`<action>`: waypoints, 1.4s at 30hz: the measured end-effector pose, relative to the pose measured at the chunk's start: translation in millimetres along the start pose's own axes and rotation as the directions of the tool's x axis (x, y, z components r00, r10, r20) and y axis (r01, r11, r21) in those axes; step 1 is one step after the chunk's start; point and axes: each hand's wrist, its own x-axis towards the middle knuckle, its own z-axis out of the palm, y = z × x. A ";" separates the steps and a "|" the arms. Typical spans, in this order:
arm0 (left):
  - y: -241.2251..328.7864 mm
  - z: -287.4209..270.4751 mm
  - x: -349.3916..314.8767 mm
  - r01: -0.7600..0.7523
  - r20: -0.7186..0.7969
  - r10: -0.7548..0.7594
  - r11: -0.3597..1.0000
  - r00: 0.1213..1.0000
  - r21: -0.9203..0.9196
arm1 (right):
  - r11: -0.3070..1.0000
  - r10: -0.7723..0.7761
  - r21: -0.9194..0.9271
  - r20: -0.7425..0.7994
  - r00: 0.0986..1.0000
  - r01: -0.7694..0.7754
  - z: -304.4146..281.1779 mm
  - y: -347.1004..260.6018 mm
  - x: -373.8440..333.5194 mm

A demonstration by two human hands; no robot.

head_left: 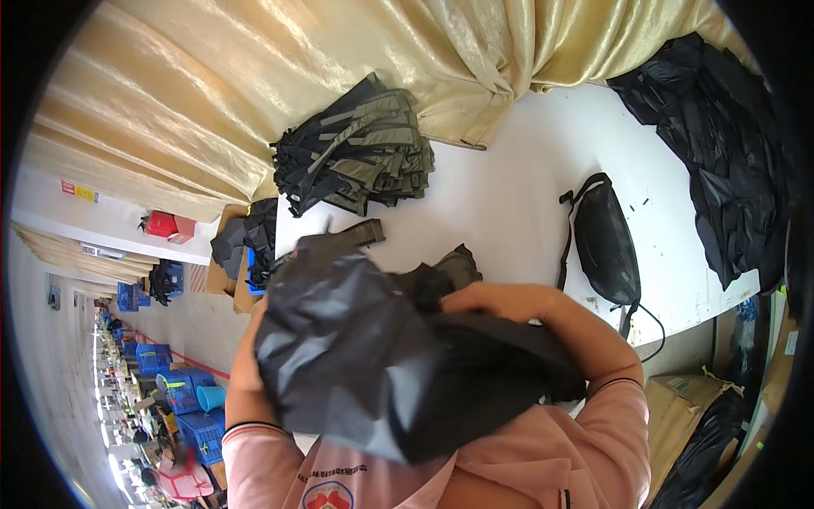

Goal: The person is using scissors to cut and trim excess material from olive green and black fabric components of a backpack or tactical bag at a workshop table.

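Note:
A large piece of smooth black fabric (339, 339), creased and partly blurred, is held up in front of my chest. My right hand (475, 299) bends in from the right, its fingers closed on the fabric's upper edge. Behind that sheet my left hand is hidden; only the left forearm (246, 360) shows along its left side. Dark olive and black fabric (454, 267) bunches just beyond my right hand. A narrow dark strip (363, 232) lies on the white table (509, 195) past the sheet's top.
A fanned pile of olive and black fabric pieces (360, 153) sits at the far left of the table. To the right lie a black waist bag (606, 242) with straps and a heap of black fabric (712, 161). Gold curtains (339, 51) hang behind; cardboard boxes (687, 424) stand lower right.

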 end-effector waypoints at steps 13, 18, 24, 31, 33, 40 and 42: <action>94.2 -112.7 -6.9 -0.394 -0.809 0.380 0.897 0.448 0.203 | 0.717 0.021 -0.234 -0.934 0.357 -0.656 -19.4 -1.4 -65.9; 107.4 -58.0 -43.6 -0.552 -0.768 0.121 0.765 0.628 -0.331 | 0.556 0.136 -0.438 -0.791 0.597 -0.707 31.4 81.1 -2.3; 55.5 -13.2 -55.5 -0.457 -0.490 0.056 0.465 0.870 -0.758 | 0.347 0.291 -0.514 -0.736 0.611 -0.784 76.3 177.6 17.0; 15.1 24.7 -63.2 -0.235 -0.192 0.207 0.205 0.959 -0.950 | 0.215 0.321 -0.793 -0.493 0.808 -0.570 64.5 186.0 -44.1; -0.7 37.4 -67.4 -0.166 -0.132 0.215 0.146 0.968 -0.975 | 0.169 0.326 -0.787 -0.524 0.787 -0.594 61.4 187.3 -51.8; -47.0 88.5 -70.9 -0.119 -0.062 0.351 0.141 0.934 -0.983 | 0.069 0.258 -0.760 -0.612 0.747 -0.646 82.3 183.0 -33.3; -54.5 103.4 -75.8 -0.139 -0.068 0.380 0.163 0.923 -0.977 | 0.028 0.241 -0.657 -0.727 0.643 -0.753 94.4 169.6 -23.4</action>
